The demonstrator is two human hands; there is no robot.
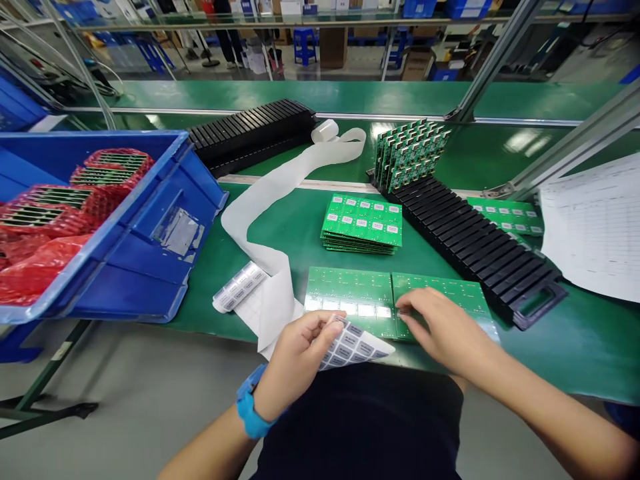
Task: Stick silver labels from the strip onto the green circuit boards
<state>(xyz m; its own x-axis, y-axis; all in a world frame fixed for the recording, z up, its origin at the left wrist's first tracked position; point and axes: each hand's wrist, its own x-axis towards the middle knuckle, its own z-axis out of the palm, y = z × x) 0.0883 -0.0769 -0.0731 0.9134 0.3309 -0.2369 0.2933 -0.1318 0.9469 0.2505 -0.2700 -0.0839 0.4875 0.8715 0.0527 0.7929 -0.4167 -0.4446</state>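
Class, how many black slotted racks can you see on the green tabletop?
2: the far rack, beyond the blue bin, and the near rack, right of the board stack. The bin could hide another.

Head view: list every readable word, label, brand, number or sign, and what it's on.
Nothing legible.
Label sheet: too small.
Label roll: too small.
Board stack: too small.
Left front board: washed out.
Rightmost boards: too small.
Paper: too small.
Bin sticker: worn, illegible.
Background boxes: too blurred.

Bright blue left wristband, bare forearms, dark clothing
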